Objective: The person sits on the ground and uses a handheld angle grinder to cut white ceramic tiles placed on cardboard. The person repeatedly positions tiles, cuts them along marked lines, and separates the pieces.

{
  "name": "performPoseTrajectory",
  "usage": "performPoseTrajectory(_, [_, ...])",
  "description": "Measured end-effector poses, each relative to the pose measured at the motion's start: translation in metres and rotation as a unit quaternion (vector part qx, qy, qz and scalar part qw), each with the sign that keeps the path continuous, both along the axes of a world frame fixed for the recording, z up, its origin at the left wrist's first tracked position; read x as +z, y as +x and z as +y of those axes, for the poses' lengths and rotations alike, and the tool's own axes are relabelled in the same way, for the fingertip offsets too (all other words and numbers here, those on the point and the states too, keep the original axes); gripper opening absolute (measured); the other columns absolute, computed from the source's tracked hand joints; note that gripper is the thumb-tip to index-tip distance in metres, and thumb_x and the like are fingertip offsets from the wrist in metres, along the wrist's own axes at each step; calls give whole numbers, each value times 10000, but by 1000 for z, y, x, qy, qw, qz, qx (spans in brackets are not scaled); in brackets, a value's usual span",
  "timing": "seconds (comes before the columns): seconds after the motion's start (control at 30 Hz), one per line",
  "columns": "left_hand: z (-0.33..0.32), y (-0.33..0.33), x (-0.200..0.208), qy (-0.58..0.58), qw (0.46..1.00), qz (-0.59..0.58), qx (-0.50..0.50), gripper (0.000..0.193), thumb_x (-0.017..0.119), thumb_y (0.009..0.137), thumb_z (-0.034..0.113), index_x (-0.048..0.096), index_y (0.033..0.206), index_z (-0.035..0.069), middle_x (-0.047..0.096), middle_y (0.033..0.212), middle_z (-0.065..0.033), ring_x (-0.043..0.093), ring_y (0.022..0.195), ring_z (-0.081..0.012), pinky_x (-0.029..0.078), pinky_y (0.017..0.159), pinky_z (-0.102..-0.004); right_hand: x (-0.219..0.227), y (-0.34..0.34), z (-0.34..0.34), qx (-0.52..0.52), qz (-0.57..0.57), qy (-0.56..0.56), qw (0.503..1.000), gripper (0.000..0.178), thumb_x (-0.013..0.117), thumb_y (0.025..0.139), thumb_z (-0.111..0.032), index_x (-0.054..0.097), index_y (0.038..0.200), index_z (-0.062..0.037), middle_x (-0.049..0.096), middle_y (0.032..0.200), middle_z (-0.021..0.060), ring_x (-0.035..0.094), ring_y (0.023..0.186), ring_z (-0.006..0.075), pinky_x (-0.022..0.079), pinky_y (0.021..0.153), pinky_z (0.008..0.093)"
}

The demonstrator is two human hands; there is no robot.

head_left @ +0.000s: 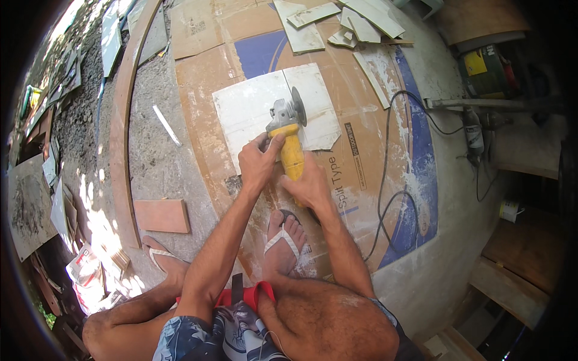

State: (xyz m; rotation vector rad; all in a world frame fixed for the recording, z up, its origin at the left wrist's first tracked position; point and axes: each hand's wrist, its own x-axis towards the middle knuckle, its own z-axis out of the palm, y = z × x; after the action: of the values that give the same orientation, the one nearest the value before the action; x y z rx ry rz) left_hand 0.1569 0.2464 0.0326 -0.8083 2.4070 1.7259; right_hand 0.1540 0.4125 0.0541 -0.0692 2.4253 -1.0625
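Observation:
Both of my hands are on a yellow angle grinder (292,157) with a grey metal head and a dark cutting disc (298,107). My left hand (259,161) is closed at the front of its body, close to the head. Farther back, my right hand (310,183) wraps round the yellow body. Beneath the grinder lies a white tile (241,111), with a dark straight line running from its far edge toward the disc. Whether the disc touches the tile I cannot tell. My right foot (283,243), in a sandal, rests just behind the tool.
Flattened cardboard (361,222) covers the floor under the tile. A black cord (380,207) loops to the right. Cut tile pieces (361,27) lie at the far side. On the left are a long wooden strip (123,120), a reddish block (161,215) and a white strip (166,125).

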Motion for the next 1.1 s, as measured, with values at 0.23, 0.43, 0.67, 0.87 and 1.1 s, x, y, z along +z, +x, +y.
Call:
performPoseTrajectory(0.23, [3,4,-2,3,1000,-1,6,645,752,1032,533,775,1306,-51,833,1000,-157,770,886,-158,606,800,-328,0,4,2,-6,-9,-3,1000,656,801,817,-295,553,1323,43,747,1069,365,727,1034,548,582,899,591])
performPoseTrajectory(0.43, [5,8,1,1,1000,-6,3,651,759,1028,536,775,1302,-54,830,990,-154,770,891,-159,610,795,-325,3,7,3,-11,-15,-13,1000,621,804,817,-287,572,1299,28,750,1065,355,730,1034,545,586,893,586])
performPoseTrajectory(0.67, [7,12,-7,11,1000,0,8,643,755,1031,535,778,1297,-50,829,983,-141,763,868,-158,615,777,-332,3,11,6,-13,-23,-5,1000,600,801,817,-282,572,1279,25,748,1060,359,728,1035,547,583,894,588])
performPoseTrajectory(0.87, [9,14,-2,-7,1000,-19,-3,609,749,1038,521,787,1282,-35,828,966,-138,762,871,-154,598,793,-330,4,14,9,-7,-19,11,1000,572,794,820,-283,573,1250,22,749,1049,354,728,1024,548,578,887,594])
performPoseTrajectory(1.1, [12,18,-3,5,1000,0,9,606,748,1037,518,788,1278,-37,833,981,-159,763,889,-154,593,810,-332,4,17,11,-10,-24,11,1000,616,840,799,-285,594,1277,16,760,1073,320,746,1028,508,590,883,551])
